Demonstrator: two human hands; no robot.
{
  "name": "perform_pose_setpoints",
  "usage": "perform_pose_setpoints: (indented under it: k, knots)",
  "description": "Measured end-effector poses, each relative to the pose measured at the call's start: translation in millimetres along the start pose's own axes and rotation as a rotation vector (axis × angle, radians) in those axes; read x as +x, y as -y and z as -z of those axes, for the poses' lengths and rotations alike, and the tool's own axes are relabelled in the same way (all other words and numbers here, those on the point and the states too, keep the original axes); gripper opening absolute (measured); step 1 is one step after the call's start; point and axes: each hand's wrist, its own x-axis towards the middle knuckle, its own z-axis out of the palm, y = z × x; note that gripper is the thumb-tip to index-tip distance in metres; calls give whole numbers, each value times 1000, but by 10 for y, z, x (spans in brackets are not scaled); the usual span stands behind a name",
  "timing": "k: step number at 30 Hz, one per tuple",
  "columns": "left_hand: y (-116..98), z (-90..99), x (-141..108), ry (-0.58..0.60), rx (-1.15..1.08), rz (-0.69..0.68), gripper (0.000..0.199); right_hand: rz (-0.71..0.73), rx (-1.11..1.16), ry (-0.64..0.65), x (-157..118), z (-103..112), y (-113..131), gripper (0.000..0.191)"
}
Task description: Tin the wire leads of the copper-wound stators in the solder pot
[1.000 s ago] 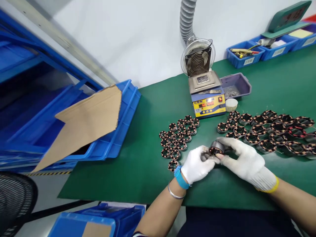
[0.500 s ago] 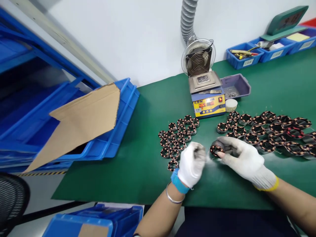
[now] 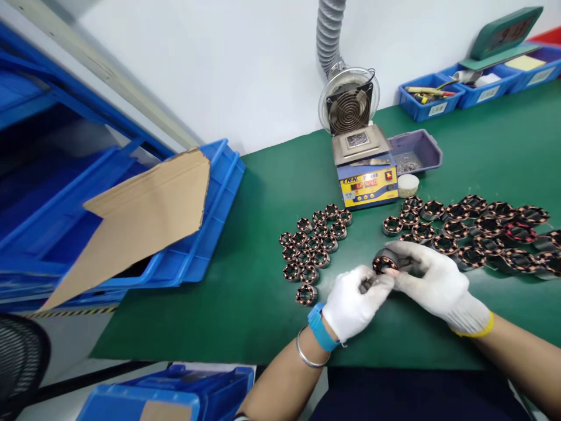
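My right hand (image 3: 433,282), in a white glove with a yellow cuff, grips a motor stator (image 3: 384,261), a dark ring with copper windings facing me. The thumb and fingers hold it tilted above the green table. My left hand (image 3: 358,300), gloved in white with a blue band at the wrist, is closed in a pinch right at the stator's lower edge. What lies between its fingertips is too small or hidden to name. A lone stator (image 3: 306,294) stands left of my left hand, below a cluster of small stators (image 3: 312,243).
Larger stators (image 3: 488,226) stand in rows on the right. At the back is a solder pot (image 3: 369,184) with a fan (image 3: 350,111) behind it, a purple tray (image 3: 416,153) and a round white tub (image 3: 408,185). Blue bins (image 3: 432,102) line the wall; cardboard (image 3: 153,210) lies over blue crates at left.
My left hand has moved right, from beside the small stators to the held stator, and its fingertips now meet the ring's lower edge. My right hand keeps its hold.
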Motion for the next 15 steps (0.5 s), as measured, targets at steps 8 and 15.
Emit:
perform_pose_setpoints:
  k: [8, 15]
  knots:
    - [16, 115, -77, -404, -401, -70, 43, -17, -49, -25, -19, 29, -6, 52]
    - [18, -65, -148, -159, -161, -64, 35, 156, -221, -26, 456, 334, 307, 48]
